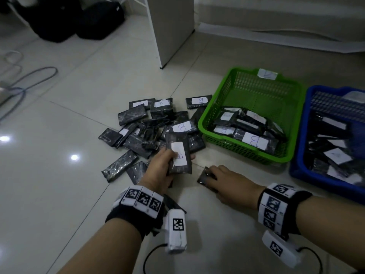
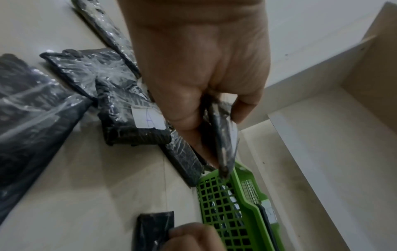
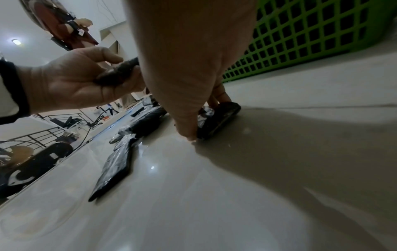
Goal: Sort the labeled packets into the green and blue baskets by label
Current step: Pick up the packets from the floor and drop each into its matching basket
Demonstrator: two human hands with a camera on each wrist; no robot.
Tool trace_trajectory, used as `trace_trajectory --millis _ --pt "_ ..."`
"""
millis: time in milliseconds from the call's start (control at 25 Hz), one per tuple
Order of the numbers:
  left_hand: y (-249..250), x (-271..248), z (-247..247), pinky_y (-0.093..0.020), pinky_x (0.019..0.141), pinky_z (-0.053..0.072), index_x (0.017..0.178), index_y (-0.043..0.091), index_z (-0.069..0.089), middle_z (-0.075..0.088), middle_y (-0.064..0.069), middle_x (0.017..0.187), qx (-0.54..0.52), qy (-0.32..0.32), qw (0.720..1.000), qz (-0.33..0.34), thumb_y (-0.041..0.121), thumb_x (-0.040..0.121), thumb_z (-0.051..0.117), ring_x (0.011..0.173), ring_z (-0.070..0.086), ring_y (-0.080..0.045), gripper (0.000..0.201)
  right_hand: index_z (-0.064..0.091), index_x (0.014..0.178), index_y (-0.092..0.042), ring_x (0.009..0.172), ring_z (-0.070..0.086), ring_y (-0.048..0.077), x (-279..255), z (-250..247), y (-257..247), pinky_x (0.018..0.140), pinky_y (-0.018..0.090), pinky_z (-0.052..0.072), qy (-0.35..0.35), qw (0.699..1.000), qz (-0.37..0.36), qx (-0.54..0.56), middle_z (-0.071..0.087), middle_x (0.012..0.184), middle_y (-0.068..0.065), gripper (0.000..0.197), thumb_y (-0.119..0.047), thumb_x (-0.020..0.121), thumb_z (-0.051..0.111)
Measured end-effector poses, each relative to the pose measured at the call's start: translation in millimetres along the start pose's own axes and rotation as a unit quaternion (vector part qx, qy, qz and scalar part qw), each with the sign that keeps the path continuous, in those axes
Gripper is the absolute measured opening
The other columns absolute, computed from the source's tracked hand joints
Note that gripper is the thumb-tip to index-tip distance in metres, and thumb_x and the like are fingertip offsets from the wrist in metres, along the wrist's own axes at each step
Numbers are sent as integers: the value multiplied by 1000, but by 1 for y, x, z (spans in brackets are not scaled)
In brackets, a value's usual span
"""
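My left hand [image 1: 167, 163] grips a black wrapped packet [image 1: 178, 155] by its lower half, lifted above the floor, its white label marked B facing up. In the left wrist view the same packet [image 2: 223, 139] shows edge-on between thumb and fingers. My right hand [image 1: 217, 176] rests low on the floor and pinches another black packet [image 1: 203, 177] [image 3: 221, 117], thumb at its near edge; its label is hidden. A loose pile of packets [image 1: 150, 131] lies beyond my left hand. The green basket [image 1: 201, 121] and the blue basket [image 1: 296, 155], both holding packets, stand to the right.
A white cabinet panel [image 1: 171, 30] stands behind the pile. Cables [image 1: 29, 80] and dark bags [image 1: 79, 18] lie at the far left. Glossy tile floor [image 1: 59, 175] spreads to the left and in front of me.
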State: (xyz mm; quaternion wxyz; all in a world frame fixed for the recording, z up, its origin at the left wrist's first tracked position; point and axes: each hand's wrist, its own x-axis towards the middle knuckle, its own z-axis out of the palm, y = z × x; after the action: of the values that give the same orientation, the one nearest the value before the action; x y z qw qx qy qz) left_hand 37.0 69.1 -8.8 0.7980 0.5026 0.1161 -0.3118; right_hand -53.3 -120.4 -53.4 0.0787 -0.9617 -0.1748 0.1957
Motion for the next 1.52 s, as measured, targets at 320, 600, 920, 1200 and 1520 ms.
trace_trajectory --millis 320,600,920,1200,1520 --pt "-16 15 17 -36 64 57 110 6 62 67 -15 88 70 27 996 48 -2 87 52 73 63 -27 27 66 99 -27 63 56 16 -10 -30 19 54 23 41 168 790 240 538 67 99 20 28 -14 96 41" --pt "-23 25 40 -46 76 55 125 7 47 65 -21 113 59 36 995 77 6 87 60 86 65 -25 40 64 95 -13 70 57 17 -22 -52 26 51 24 51 222 618 190 730 62 85 8 13 -4 91 56" --pt "-16 36 74 -28 64 56 126 8 54 67 -10 97 38 -20 995 92 2 91 48 76 62 -16 36 60 98 -10 68 60 19 -33 -80 67 38 23 46 370 633 274 623 62 100 7 18 1 94 46" --pt "-12 69 113 -21 60 49 127 21 47 62 4 100 334 65 920 192 7 87 59 77 62 -10 44 68 106 -10 84 60 18 -25 -88 132 67 26 53 299 728 280 549 66 117 7 25 3 91 53" --pt "-28 89 95 -40 111 33 121 14 62 34 -12 142 620 37 729 289 15 87 58 132 33 -30 34 73 99 -18 105 48 12 -34 -71 102 90 11 37 397 812 263 339 50 107 -1 26 0 84 61"
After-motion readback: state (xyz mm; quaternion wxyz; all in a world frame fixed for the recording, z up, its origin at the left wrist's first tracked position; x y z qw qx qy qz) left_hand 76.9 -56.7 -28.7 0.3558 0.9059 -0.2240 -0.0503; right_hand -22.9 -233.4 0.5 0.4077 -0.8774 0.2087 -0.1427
